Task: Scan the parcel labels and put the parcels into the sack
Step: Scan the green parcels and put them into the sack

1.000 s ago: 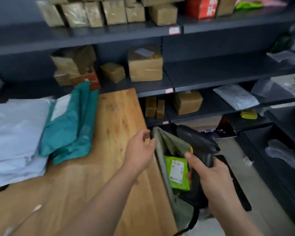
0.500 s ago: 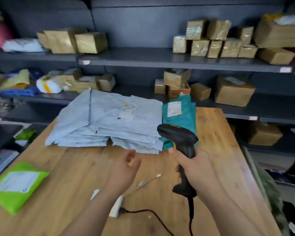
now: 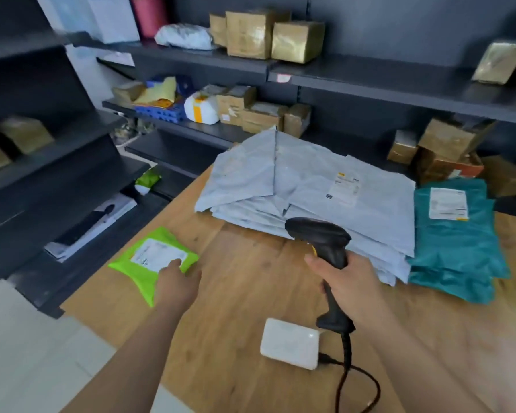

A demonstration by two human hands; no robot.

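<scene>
On the table (image 3: 245, 296), left hand (image 3: 176, 283) lies flat on green parcel (image 3: 136, 277), label (image 3: 154, 253) illegible; right hand (image 3: 352, 281) grips scanner (image 3: 319, 236).

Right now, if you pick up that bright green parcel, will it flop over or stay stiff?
Probably floppy: the green parcel looks like a soft plastic bag with puckered edges, so it should droop when lifted by one side. Likely light too, since it lies thin and flat on the table. Its glossy skin may slide easily on the wood.

Table (image 3: 251, 296), green parcel (image 3: 137, 265), grey mailers (image 3: 304, 189), teal mailers (image 3: 456, 251)
</scene>
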